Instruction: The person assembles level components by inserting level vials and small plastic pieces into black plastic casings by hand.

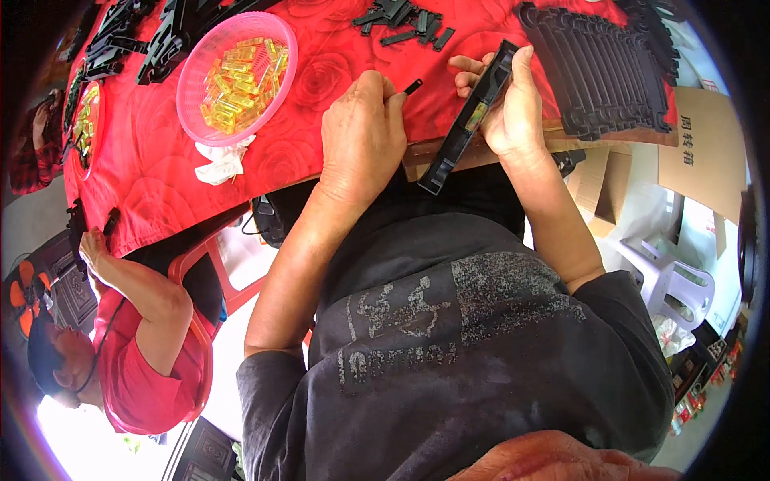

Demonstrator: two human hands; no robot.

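Observation:
My right hand (520, 104) grips a long, narrow black plastic bar (446, 160), held tilted beyond the table's near edge. Set in the bar's middle is a small clear yellow-green piece (478, 117), and the whole looks like a spirit level body. Some fingers of that hand stick out behind the bar. To its left, my left hand (365, 136) is closed in a pinch, knuckles up. A small black plastic piece (413, 86) pokes out from between its thumb and fingers, apart from the bar.
A pink basket (186, 80) of yellow clear pieces stands on the red tablecloth (321, 76), beside crumpled white tissue (220, 163). Small black parts (405, 20) lie farther back. Stacked black bars (597, 76) fill the right. At left, a person in red (156, 353) handles a black part.

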